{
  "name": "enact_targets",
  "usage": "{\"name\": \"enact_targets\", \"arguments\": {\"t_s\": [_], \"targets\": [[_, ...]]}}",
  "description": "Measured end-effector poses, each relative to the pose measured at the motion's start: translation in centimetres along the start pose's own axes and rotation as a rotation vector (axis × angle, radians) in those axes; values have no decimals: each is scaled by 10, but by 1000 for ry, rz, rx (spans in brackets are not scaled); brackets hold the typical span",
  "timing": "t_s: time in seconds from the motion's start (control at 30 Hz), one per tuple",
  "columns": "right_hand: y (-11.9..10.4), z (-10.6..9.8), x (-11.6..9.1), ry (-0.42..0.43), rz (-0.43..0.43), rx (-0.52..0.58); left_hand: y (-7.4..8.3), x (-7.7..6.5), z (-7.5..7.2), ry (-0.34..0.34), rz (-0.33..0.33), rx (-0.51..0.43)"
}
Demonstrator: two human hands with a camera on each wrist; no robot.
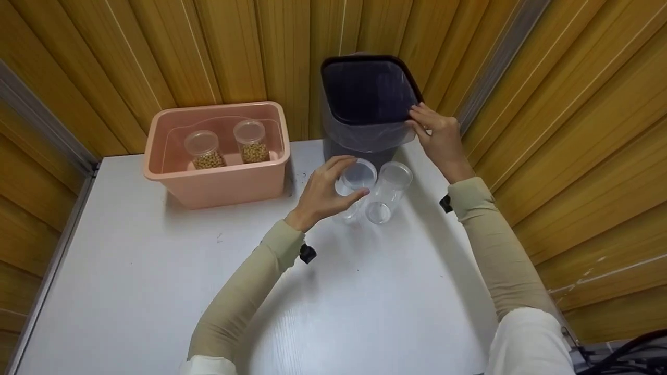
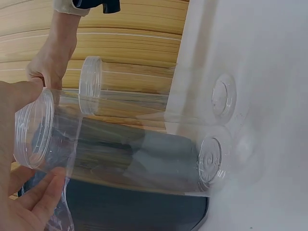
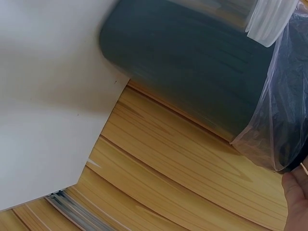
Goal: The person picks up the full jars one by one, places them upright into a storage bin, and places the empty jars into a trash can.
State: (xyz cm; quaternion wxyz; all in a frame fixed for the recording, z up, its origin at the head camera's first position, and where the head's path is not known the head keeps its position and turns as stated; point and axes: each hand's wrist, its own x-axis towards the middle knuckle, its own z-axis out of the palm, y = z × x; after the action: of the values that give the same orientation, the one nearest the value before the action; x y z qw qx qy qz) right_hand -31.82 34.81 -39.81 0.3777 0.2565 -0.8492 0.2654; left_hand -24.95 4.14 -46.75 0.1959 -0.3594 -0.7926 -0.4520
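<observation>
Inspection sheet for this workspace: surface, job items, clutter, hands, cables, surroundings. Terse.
Surface: white table, few small marks.
Job's things: left clear jar beside right clear jar, no contents visible; dark bin with clear liner.
Clutter: pink tub, two part-filled jars inside.
Left hand: curled round left clear jar's top end.
Right hand: gripping dark bin's rim.
Cables: black cables, lower right corner.
Surroundings: wood-look panels, metal corner strips.
</observation>
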Motion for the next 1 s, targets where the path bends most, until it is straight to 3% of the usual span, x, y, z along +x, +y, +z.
{"name": "enact_targets", "arguments": {"t_s": [0.23, 0.5, 1.0], "targets": [[-1, 0, 2, 8, -23, -1, 11, 10, -15, 5, -9, 27], [-1, 1, 2, -3, -15, -4, 21, 28, -34, 4, -26, -14], [-6, 0, 5, -19, 11, -41, 39, 65, -65, 11, 49, 30]]}}
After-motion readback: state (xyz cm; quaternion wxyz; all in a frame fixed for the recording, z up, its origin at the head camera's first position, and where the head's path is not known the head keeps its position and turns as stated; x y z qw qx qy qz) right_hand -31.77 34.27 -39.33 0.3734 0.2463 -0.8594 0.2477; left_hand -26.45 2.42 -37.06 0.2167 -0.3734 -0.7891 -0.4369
